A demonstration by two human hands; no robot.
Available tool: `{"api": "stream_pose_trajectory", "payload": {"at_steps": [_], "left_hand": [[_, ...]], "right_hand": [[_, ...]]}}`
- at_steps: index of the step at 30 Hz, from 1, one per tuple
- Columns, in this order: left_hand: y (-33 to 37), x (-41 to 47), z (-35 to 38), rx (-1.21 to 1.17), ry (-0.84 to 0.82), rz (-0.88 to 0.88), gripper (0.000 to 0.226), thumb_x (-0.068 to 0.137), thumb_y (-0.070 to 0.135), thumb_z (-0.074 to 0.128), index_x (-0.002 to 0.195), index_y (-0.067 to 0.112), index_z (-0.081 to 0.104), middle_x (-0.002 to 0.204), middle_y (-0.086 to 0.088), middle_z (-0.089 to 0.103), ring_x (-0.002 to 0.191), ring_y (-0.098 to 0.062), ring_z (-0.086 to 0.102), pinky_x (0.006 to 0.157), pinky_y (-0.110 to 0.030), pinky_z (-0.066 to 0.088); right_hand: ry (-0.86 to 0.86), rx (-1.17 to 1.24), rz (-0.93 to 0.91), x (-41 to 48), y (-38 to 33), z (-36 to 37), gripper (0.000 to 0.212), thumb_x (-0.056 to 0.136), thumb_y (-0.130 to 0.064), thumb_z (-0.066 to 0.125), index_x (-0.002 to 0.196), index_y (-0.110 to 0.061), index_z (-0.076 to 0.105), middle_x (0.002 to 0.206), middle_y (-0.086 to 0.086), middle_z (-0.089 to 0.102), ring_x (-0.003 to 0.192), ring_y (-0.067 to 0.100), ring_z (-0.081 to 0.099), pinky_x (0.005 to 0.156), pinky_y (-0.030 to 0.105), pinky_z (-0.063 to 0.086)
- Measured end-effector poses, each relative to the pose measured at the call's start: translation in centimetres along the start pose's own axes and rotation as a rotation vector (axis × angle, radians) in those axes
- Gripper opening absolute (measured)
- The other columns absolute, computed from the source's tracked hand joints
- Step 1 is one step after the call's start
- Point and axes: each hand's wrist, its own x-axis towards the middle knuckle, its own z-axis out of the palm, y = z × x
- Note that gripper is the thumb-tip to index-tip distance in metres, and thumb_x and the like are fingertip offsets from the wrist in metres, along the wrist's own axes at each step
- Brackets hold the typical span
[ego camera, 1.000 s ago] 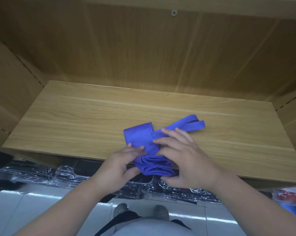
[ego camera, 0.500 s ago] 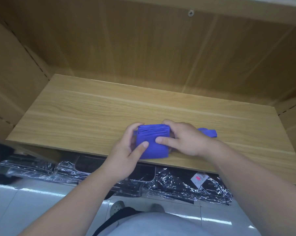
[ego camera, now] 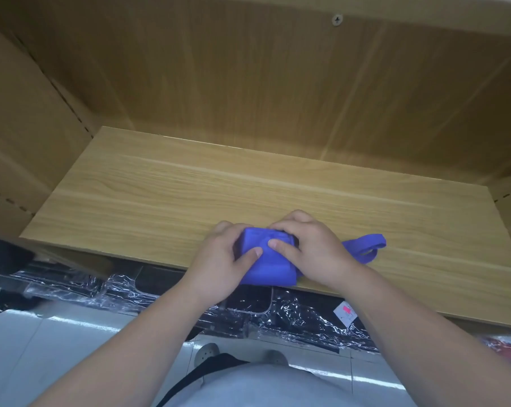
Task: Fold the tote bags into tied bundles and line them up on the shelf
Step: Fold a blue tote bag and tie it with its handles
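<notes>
A blue tote bag (ego camera: 270,267) lies folded into a small thick packet at the front edge of the wooden shelf (ego camera: 189,195). My left hand (ego camera: 222,259) grips the packet's left side, thumb on top and fingers curled round the far edge. My right hand (ego camera: 313,248) grips its right side, thumb pressing the top. The bag's blue handle straps (ego camera: 365,245) stick out to the right from under my right hand and lie flat on the shelf.
The shelf has a wooden back panel (ego camera: 277,83) and side walls. Below the shelf's front edge lie dark items wrapped in clear plastic (ego camera: 277,315) on a lower level. A white tiled floor (ego camera: 42,348) lies underneath.
The loosely rolled bag with spread straps has been pressed into a compact packet. Both hands closed round its sides, and the straps now trail to the right.
</notes>
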Motion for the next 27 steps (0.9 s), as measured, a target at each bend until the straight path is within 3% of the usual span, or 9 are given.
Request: {"api": "stream_pose_trajectory", "payload": {"at_steps": [2, 5, 7, 10, 13, 16, 20, 23, 27], "left_hand": [[0.2, -0.2, 0.2, 0.111, 0.021, -0.026, 0.059, 0.089, 0.047, 0.068, 0.139, 0.018, 0.057, 0.112, 0.003, 0.053, 0.106, -0.015, 0.051, 0.098, -0.032, 0.042], [0.5, -0.2, -0.3, 0.34, 0.022, -0.064, 0.079, 0.076, 0.077, 0.044, 0.13, 0.022, 0.062, 0.109, 0.002, 0.055, 0.106, -0.022, 0.051, 0.096, -0.04, 0.043], [0.8, -0.1, -0.5, 0.409, -0.022, -0.085, 0.075, 0.075, 0.079, 0.043, 0.123, 0.027, 0.066, 0.105, 0.004, 0.056, 0.103, -0.022, 0.05, 0.093, -0.041, 0.043], [1.1, 0.2, -0.2, 0.324, -0.07, -0.085, 0.049, 0.085, 0.059, 0.068, 0.122, 0.027, 0.067, 0.11, 0.005, 0.058, 0.11, -0.021, 0.049, 0.099, -0.04, 0.042], [1.7, 0.5, 0.5, 0.234, -0.109, -0.121, 0.038, 0.086, 0.048, 0.072, 0.114, 0.022, 0.068, 0.107, 0.004, 0.057, 0.11, -0.021, 0.049, 0.099, -0.041, 0.043], [2.1, 0.6, 0.8, 0.22, -0.111, -0.158, 0.035, 0.087, 0.049, 0.068, 0.109, 0.023, 0.067, 0.106, 0.004, 0.058, 0.109, -0.021, 0.049, 0.098, -0.043, 0.043], [2.8, -0.4, 0.7, -0.241, -0.141, -0.193, 0.034, 0.078, 0.047, 0.067, 0.106, 0.03, 0.058, 0.101, 0.001, 0.07, 0.096, -0.02, 0.065, 0.09, -0.051, 0.054], [4.4, -1.0, 0.6, -0.62, -0.1, -0.244, 0.043, 0.083, 0.025, 0.074, 0.119, 0.02, 0.052, 0.109, -0.009, 0.072, 0.09, -0.014, 0.069, 0.075, -0.036, 0.059], [7.1, -1.1, -0.3, -0.621, -0.034, -0.313, 0.035, 0.08, 0.041, 0.076, 0.109, 0.022, 0.07, 0.099, -0.005, 0.077, 0.085, -0.02, 0.074, 0.066, -0.038, 0.061]], "right_hand": [[0.016, -0.044, 0.021, -0.2, 0.2, 0.0, 0.031, 0.092, -0.044, 0.066, 0.119, -0.03, 0.07, 0.112, -0.014, 0.058, 0.108, 0.012, 0.054, 0.098, 0.039, 0.045], [-0.024, -0.184, 0.021, -0.9, -0.1, 0.0, 0.061, 0.084, -0.07, 0.046, 0.129, -0.032, 0.062, 0.123, -0.016, 0.058, 0.116, 0.013, 0.043, 0.106, 0.039, 0.036], [-0.079, -0.213, 0.049, -1.3, -0.4, -0.3, 0.078, 0.079, -0.077, 0.041, 0.142, -0.032, 0.053, 0.13, -0.014, 0.055, 0.124, 0.014, 0.041, 0.109, 0.038, 0.031], [-0.207, -0.204, 0.177, -1.0, -0.9, -1.3, 0.083, 0.08, -0.063, 0.071, 0.15, -0.028, 0.043, 0.134, -0.002, 0.054, 0.127, 0.02, 0.047, 0.109, 0.036, 0.037], [-0.255, -0.129, 0.261, -0.2, -1.1, -1.5, 0.061, 0.074, -0.052, 0.083, 0.128, -0.031, 0.062, 0.118, -0.008, 0.068, 0.109, 0.018, 0.062, 0.097, 0.036, 0.05], [-0.21, -0.025, 0.248, -0.5, -0.8, -1.3, 0.037, 0.076, -0.047, 0.082, 0.105, -0.032, 0.066, 0.095, -0.012, 0.068, 0.09, 0.014, 0.063, 0.083, 0.037, 0.052], [-0.135, 0.075, 0.068, -1.8, -1.0, -1.7, 0.025, 0.085, -0.036, 0.077, 0.093, -0.041, 0.053, 0.098, -0.01, 0.057, 0.089, 0.003, 0.052, 0.077, 0.024, 0.038], [-0.062, 0.192, -0.04, -2.3, -1.7, -2.5, 0.025, 0.087, -0.029, 0.077, 0.1, -0.04, 0.059, 0.102, -0.006, 0.056, 0.094, 0.005, 0.053, 0.082, 0.022, 0.04], [0.031, 0.252, -0.084, -2.3, -3.6, -4.0, 0.033, 0.082, -0.024, 0.082, 0.112, -0.028, 0.069, 0.106, -0.002, 0.06, 0.099, 0.006, 0.058, 0.088, 0.017, 0.043]]}}
